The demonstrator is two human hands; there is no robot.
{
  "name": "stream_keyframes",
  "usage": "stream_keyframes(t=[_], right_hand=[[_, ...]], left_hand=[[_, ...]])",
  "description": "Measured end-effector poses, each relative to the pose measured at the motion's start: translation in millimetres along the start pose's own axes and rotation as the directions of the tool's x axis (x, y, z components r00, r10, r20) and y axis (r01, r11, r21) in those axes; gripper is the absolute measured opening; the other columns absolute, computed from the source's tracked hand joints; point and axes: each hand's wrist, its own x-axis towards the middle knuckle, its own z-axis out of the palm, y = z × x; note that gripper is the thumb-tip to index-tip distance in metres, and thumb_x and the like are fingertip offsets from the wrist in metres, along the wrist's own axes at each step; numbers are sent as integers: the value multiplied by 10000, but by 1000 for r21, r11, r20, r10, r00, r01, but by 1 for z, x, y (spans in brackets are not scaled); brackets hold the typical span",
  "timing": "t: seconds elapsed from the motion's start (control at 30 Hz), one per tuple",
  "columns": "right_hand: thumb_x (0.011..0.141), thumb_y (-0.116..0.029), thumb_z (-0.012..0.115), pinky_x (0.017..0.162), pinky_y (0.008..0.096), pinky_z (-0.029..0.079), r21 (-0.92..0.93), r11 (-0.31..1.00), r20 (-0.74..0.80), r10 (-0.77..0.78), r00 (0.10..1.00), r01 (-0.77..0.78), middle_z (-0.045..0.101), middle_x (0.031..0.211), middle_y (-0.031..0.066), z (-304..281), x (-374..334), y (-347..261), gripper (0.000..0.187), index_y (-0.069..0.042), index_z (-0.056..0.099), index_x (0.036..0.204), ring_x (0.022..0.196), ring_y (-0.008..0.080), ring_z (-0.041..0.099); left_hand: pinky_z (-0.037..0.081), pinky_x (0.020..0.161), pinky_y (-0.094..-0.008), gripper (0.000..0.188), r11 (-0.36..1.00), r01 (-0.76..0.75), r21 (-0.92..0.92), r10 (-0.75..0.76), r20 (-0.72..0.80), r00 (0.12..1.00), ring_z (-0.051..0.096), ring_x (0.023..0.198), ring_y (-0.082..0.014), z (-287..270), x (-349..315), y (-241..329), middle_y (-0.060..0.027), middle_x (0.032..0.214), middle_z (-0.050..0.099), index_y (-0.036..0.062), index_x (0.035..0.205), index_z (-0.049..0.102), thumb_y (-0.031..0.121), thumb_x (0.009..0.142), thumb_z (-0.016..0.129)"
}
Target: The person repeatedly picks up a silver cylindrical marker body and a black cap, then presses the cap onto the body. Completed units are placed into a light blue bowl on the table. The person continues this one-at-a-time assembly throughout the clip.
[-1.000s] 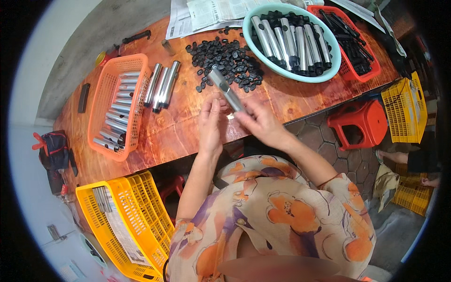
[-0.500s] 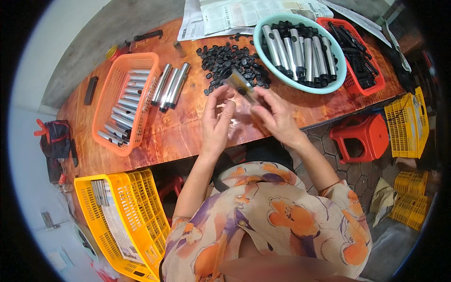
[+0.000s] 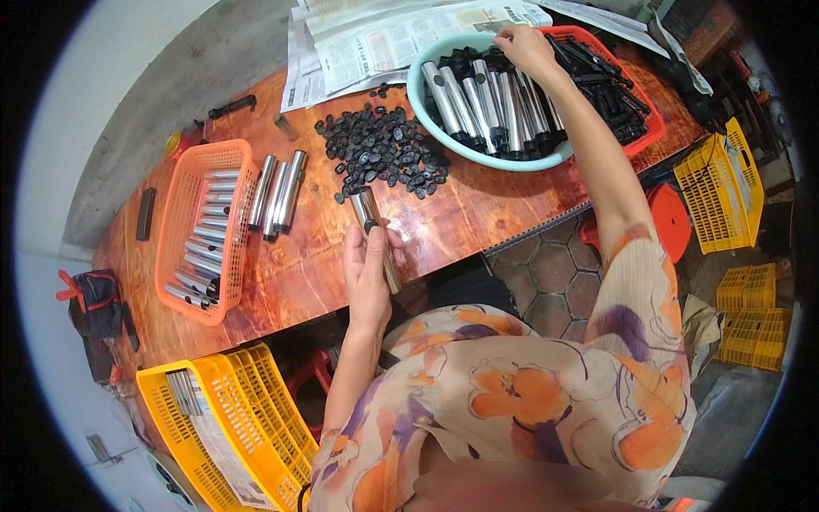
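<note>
In my left hand [image 3: 367, 269], fingers closed round it, is a shiny metal tube [image 3: 365, 203] with a dark hole in its side, tilted above the table's front part. My right hand [image 3: 526, 47] reaches to the far side of a pale teal basin [image 3: 416, 85]. Its fingers are bent down near the rim over black plastic parts, and their tips are hidden. Silver tubes with black ends [image 3: 482, 102] stand slanted in the basin. Loose small black oval pieces [image 3: 384, 149] lie in a heap beyond my left hand.
An orange basket [image 3: 241, 226] holds several metal tubes; three more tubes [image 3: 277, 192] lie beside it. A red basket [image 3: 655, 119] of black parts adjoins the basin. Newspapers [image 3: 375, 51] lie behind. Yellow crates [image 3: 264, 401] and a red stool [image 3: 670, 222] stand below table level.
My right hand has left the tube and stretched far right to the basin. My left hand now holds the tube alone, slightly lower and nearer me. The view has shifted.
</note>
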Motion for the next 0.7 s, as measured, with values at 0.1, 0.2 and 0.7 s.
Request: stream_keyframes(t=[0.1, 0.2, 0.7], right_hand=[[805, -332, 659, 800, 414, 500, -172, 979, 172, 138, 975, -108, 674, 981, 145, 22, 29, 25, 306, -111, 680, 1016, 933, 306, 642], [787, -353, 688, 831, 420, 500, -298, 949, 204, 167, 965, -101, 661, 1033, 160, 23, 25, 7, 379, -75, 659, 1042, 980, 316, 632], [760, -138, 620, 803, 415, 507, -220, 959, 225, -129, 966, 179, 666, 906, 198, 2, 22, 15, 213, -16, 676, 924, 872, 352, 640]], left_hand=[[418, 599, -211, 162, 999, 32, -22, -33, -1, 999, 491, 658, -75, -2, -5, -1, -30, 813, 548, 60, 1022, 475, 215, 975, 483], [419, 600, -208, 153, 998, 43, -34, -44, -18, 999, 492, 658, -73, -5, -7, -2, -27, 812, 546, 67, 1005, 473, 216, 974, 487], [411, 578, -207, 161, 998, 65, 26, -66, 29, 997, 489, 650, -61, 5, -6, -5, -10, 807, 545, 75, 970, 477, 234, 967, 505]])
